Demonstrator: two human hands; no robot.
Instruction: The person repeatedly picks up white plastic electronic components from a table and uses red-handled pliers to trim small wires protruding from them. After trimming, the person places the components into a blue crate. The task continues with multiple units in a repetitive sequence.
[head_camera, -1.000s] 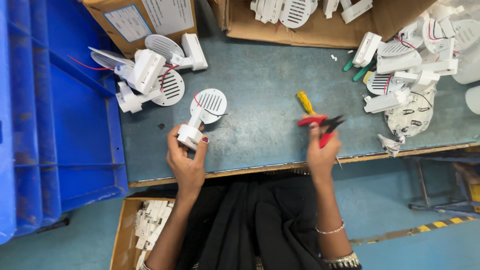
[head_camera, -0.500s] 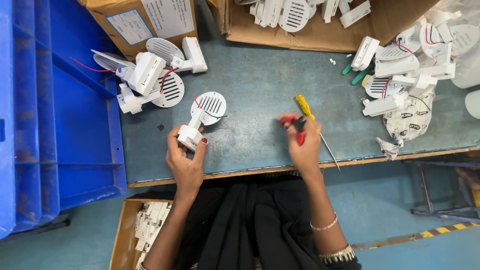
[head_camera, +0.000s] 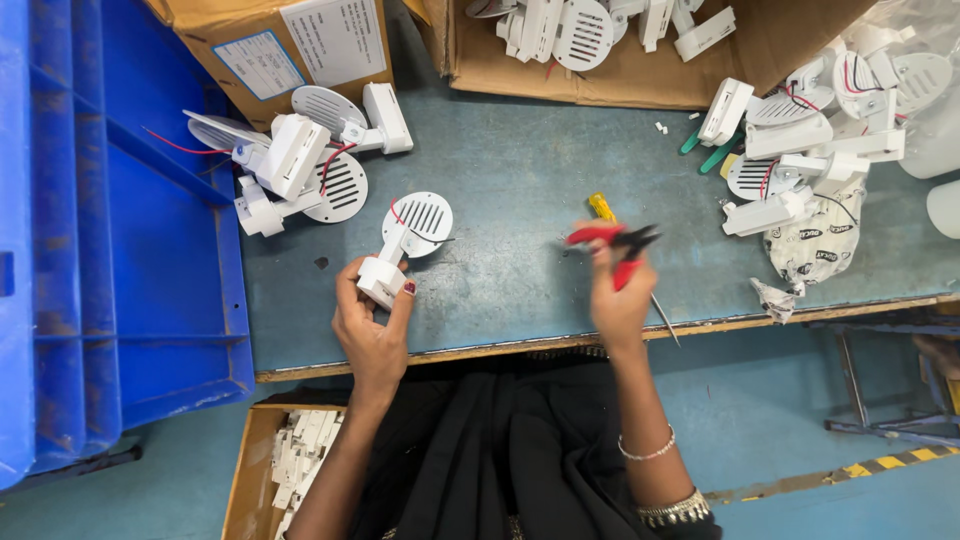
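Note:
My left hand grips the square base of a white plastic lamp part with a round slotted head and a red wire, resting on the grey-blue bench. My right hand holds red-handled cutting pliers up over the bench, jaws pointing right. A yellow-handled screwdriver lies just behind the pliers, its thin shaft running toward the bench's front edge.
A pile of white lamp parts lies left of centre, another pile at the right. Cardboard boxes line the back. A blue crate stands at the left. A box of white pieces sits below the bench edge.
My right hand with the pliers swung left toward the screwdriver, then came back a little to the right. The left hand has kept its hold on the lamp part.

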